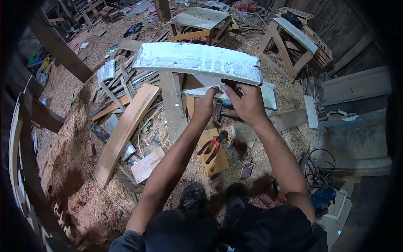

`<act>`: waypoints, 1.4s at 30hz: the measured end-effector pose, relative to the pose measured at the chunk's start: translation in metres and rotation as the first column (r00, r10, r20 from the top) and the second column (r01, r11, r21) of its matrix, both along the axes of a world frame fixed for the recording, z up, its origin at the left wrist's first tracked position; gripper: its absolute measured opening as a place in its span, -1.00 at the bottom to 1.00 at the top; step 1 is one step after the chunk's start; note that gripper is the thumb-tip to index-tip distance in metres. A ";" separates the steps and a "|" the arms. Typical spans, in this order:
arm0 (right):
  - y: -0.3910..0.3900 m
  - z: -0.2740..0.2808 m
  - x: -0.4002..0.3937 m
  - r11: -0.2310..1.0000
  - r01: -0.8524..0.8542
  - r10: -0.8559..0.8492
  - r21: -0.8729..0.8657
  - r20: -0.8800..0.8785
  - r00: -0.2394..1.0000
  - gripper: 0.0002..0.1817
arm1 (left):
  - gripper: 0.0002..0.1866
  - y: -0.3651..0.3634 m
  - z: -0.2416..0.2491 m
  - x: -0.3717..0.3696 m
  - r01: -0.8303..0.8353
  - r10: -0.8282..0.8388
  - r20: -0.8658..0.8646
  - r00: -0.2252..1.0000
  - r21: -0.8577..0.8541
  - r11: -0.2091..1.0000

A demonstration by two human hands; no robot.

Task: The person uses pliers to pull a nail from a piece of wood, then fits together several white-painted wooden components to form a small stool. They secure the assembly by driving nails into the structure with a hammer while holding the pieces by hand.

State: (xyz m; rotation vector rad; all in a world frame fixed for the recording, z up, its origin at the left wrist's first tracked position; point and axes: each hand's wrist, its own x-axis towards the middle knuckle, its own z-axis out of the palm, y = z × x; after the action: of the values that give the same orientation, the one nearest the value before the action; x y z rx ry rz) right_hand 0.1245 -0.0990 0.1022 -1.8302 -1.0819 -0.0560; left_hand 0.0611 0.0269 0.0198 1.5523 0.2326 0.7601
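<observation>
A long, slightly curved board (197,59) with patchy white paint lies crosswise in front of me. My left hand (205,104) is at its near edge, closed, thumb pointing up. Close beside it, my right hand (250,102) is closed too, its thumb nearly meeting the left one. A small dark shape (231,82) shows by the right fingers, and I cannot tell what the hands pinch. Below them, pliers with red and black handles (212,148) rest on a yellowish wood block (218,164).
A bare curved plank (126,134) leans over scrap wood at left. Sawdust and shavings (90,189) cover the ground. Wooden stands (199,21) are at the back, one (294,38) at right. A blue power tool (322,196) with a black cord lies low right.
</observation>
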 end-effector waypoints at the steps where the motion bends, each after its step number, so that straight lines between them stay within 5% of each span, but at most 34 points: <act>1: 0.000 0.000 0.000 1.000 -0.002 0.002 0.010 -0.001 1.000 -0.74 | -0.80 0.000 0.003 0.000 0.039 -0.046 -0.030 0.999 -0.201 0.979; 13: 0.004 -0.012 0.005 0.992 -0.003 0.008 0.126 -0.046 0.999 -0.75 | -0.73 0.008 -0.004 -0.001 0.025 -0.025 0.007 1.000 0.012 1.000; 16: 0.003 -0.005 0.002 0.993 -0.014 0.019 0.115 -0.041 0.999 -0.76 | -0.78 0.010 -0.012 0.000 -0.032 0.009 0.095 0.995 0.249 0.968; 22: 0.004 -0.002 0.001 0.993 -0.033 0.035 0.112 -0.019 0.999 -0.78 | -0.81 0.008 0.000 -0.003 0.062 -0.061 0.024 0.998 -0.046 0.997; 28: 0.005 -0.003 0.001 0.994 -0.020 0.024 0.107 -0.028 0.999 -0.77 | -0.71 0.012 -0.003 -0.005 0.010 -0.004 -0.041 0.999 0.140 0.990; 31: 0.004 -0.002 0.002 0.997 -0.024 0.025 0.075 -0.017 1.000 -0.77 | -0.69 0.008 0.006 -0.006 0.036 -0.053 -0.094 0.994 -0.171 0.985; 40: 0.003 -0.003 0.001 0.998 -0.020 0.025 0.064 -0.081 0.996 -0.77 | -0.56 0.005 0.015 -0.009 0.052 -0.076 -0.065 0.995 -0.312 0.949; 42: 0.002 0.000 0.000 0.998 -0.019 0.023 0.064 -0.077 0.997 -0.77 | -0.61 0.001 0.008 -0.011 -0.035 0.052 0.037 0.998 -0.370 0.928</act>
State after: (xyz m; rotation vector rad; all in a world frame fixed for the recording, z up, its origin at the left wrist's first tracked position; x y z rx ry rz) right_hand 0.1244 -0.0966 0.1022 -1.7500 -1.0333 -0.0061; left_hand 0.0501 0.0279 0.0277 1.1742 0.3561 0.7380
